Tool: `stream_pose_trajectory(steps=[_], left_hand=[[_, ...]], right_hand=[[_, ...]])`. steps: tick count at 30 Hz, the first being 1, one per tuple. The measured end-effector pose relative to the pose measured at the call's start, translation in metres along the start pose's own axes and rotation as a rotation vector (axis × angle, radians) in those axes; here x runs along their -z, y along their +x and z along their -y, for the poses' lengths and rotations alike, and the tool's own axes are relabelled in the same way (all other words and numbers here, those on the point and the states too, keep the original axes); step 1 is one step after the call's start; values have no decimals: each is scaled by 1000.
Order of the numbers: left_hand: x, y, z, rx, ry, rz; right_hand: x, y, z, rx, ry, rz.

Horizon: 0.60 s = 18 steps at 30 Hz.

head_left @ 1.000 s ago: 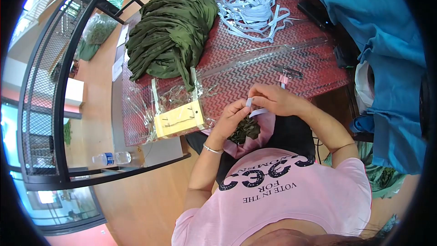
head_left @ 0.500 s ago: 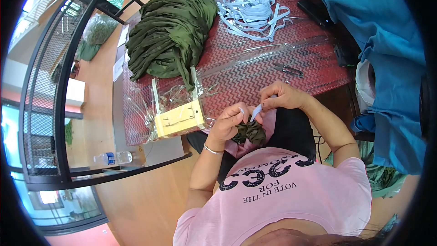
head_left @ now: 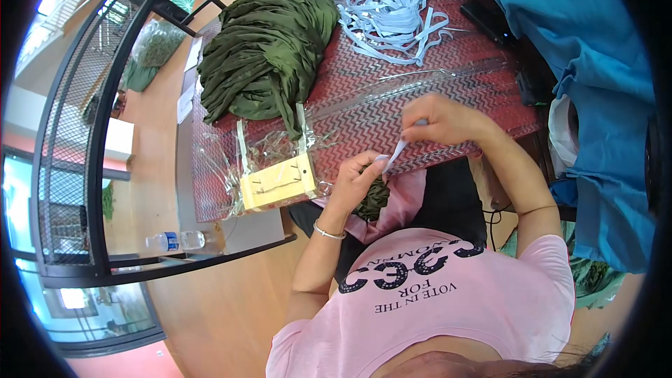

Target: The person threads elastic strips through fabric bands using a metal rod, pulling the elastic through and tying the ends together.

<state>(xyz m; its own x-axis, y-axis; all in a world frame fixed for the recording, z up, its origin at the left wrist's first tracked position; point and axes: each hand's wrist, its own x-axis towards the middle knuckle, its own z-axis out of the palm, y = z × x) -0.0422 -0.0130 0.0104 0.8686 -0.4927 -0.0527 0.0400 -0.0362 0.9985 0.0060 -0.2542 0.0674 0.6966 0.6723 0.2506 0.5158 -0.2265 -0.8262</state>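
Left grip (head_left: 355, 176) pinches a pale strap (head_left: 397, 153) and right grip (head_left: 439, 119) pinches it farther along; it stretches between them by the red surface (head_left: 364, 126), bunched green cloth (head_left: 374, 201) just below the left grip.

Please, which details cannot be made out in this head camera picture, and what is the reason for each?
All in the head view:
Narrow pale blue fabric strip: the part inside the right hand is hidden by that hand's grip.
Small gathered dark green cloth: partly covered by the left hand.
Large blue cloth: cut off by the top edge.
Clear plastic bottle: label print too small to read.
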Motion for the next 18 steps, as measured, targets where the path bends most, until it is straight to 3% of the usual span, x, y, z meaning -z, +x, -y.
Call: stream_pose_trajectory(steps=[3,6,10,16,18], left_hand=[[-1,2,-5,214,-262,19],[2,3,-5,293,-463,39],[2,6,2,237,-549,-55],[-1,13,9,240,-512,-180],[-4,20,9,217,-462,-259]], right_hand=[[-2,8,-1,47,-28,0],[0,10,-3,62,-7,3],[17,12,-6,-23,-42,78],[59,19,-23,-28,-266,-136],[55,15,-29,7,-517,-355]])
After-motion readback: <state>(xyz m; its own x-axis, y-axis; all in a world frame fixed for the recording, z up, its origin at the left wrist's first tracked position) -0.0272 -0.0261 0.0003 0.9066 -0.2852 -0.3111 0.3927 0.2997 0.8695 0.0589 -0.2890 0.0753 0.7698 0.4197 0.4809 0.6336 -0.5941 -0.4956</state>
